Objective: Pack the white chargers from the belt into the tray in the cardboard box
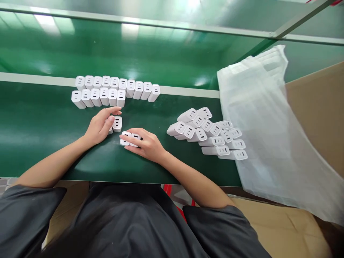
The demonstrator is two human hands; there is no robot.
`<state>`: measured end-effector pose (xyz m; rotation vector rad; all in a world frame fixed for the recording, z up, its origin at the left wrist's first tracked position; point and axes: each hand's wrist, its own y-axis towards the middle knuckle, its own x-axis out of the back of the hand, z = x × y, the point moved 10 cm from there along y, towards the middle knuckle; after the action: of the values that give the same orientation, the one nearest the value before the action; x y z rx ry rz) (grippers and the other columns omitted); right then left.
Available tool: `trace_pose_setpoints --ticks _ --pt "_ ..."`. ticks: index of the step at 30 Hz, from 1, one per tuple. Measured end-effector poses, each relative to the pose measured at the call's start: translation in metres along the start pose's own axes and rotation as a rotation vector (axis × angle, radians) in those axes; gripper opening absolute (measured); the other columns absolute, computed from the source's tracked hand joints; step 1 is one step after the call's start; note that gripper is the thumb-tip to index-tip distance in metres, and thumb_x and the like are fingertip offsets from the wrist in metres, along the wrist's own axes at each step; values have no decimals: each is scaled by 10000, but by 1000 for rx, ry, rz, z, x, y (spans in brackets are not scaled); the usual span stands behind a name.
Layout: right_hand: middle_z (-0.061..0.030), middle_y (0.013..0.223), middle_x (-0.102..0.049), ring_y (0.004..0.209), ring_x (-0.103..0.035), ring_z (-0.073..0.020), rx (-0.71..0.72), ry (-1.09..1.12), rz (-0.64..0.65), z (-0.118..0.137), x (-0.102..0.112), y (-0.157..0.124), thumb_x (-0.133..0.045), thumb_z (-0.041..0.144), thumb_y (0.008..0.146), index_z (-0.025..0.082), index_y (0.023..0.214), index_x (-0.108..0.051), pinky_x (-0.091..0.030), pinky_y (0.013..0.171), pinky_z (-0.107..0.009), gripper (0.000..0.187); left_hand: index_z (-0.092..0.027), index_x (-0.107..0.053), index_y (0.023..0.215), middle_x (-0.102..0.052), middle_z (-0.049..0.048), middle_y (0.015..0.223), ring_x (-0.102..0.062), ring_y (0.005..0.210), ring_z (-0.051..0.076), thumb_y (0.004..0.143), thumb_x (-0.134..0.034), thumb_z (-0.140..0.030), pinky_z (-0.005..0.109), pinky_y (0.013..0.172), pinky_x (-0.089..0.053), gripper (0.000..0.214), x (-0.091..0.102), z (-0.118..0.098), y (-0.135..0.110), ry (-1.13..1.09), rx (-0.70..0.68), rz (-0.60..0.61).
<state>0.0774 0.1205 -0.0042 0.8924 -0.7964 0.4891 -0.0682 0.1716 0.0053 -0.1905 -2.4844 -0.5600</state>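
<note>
My left hand [100, 125] lies on the green belt [40, 122] with its fingers curled around white charger blocks [117, 123] that stand upright beside it. My right hand [146, 143] rests just to the right, fingers closed over two white charger blocks [127, 138] lying on the belt. Behind my hands, two neat rows of white chargers [113, 89] stand side by side. To the right, a loose heap of white chargers [212, 134] lies on its sides.
A crumpled white plastic bag [268, 125] covers the belt's right end and hangs over a brown cardboard box [319, 107]. A pale strip [32, 79] runs across the belt behind the rows. More cardboard [282, 225] sits below at my right.
</note>
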Motion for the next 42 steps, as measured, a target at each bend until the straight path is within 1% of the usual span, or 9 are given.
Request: trace_pose_setpoints --ticks 3,6,8,11,16,21,26,32,42 --pt "-99 1200 -659 1085 -645 -211 -108 20 -24 -19 8 0 -563 329 993 263 1239 -688 -563 931 -339 283 -180 -442 1452 -629 148 1309 -621 1178 254 942 -431 -681 382 990 -510 716 -6 -6 2 -24 -96 190" --pt "-97 1209 -652 1110 -637 -229 -190 66 5 -35 12 5 -546 344 996 278 1301 -636 -561 936 -367 325 -244 -238 1570 -419 149 1543 -451 1386 336 758 -676 -731 442 1100 -443 1044 -13 -7 -3 186 -148 445" --pt "-94 1224 -643 1125 -631 -232 -206 119 39 -41 12 12 -552 361 988 280 1363 -577 -557 942 -376 384 -285 -121 1596 -316 129 1608 -414 1417 344 761 -713 -676 448 1113 -430 1095 -11 1 -4 291 -93 524" --pt "-95 1272 -619 1165 -609 -241 -214 205 77 -45 5 24 -564 366 973 264 1423 -502 -530 992 -400 466 -310 -56 1598 -365 114 1583 -526 1328 298 851 -665 -577 402 1066 -468 1000 -7 13 -6 261 5 560" --pt "-103 1347 -570 1239 -554 -263 -249 303 72 -50 -9 29 -599 396 940 264 1466 -432 -483 1054 -445 567 -281 -136 1594 -483 97 1505 -512 1342 264 913 -603 -456 369 1095 -442 844 -10 13 -5 163 2 566" --pt "-143 1421 -499 1310 -506 -273 -199 409 98 -50 -8 22 -667 366 889 228 1533 -314 -439 1104 -485 748 -260 -234 1569 -508 106 1482 -545 1306 264 874 -647 -511 396 1082 -460 847 -10 1 -3 199 -31 505" --pt "-130 1376 -575 1272 -549 -247 -157 411 66 -50 -3 20 -553 251 936 210 1520 -335 -458 1087 -453 624 -247 -375 1504 -569 107 1418 -586 1243 269 872 -623 -613 379 947 -535 771 -13 -6 -3 344 -72 337" --pt "-122 1320 -622 1181 -597 -231 -116 344 -26 -46 -4 18 -550 251 947 198 1492 -370 -518 999 -402 577 -205 -548 1345 -718 92 1144 -689 982 212 924 -620 -514 272 731 -532 528 -13 -21 -5 404 -246 154" --pt "-101 1278 -653 1112 -640 -227 -63 285 -52 -40 -2 15 -565 235 935 243 1514 -314 -538 935 -395 630 -213 -568 1281 -741 85 1058 -722 888 196 900 -668 -475 259 700 -532 473 -16 -31 -5 426 -380 183"
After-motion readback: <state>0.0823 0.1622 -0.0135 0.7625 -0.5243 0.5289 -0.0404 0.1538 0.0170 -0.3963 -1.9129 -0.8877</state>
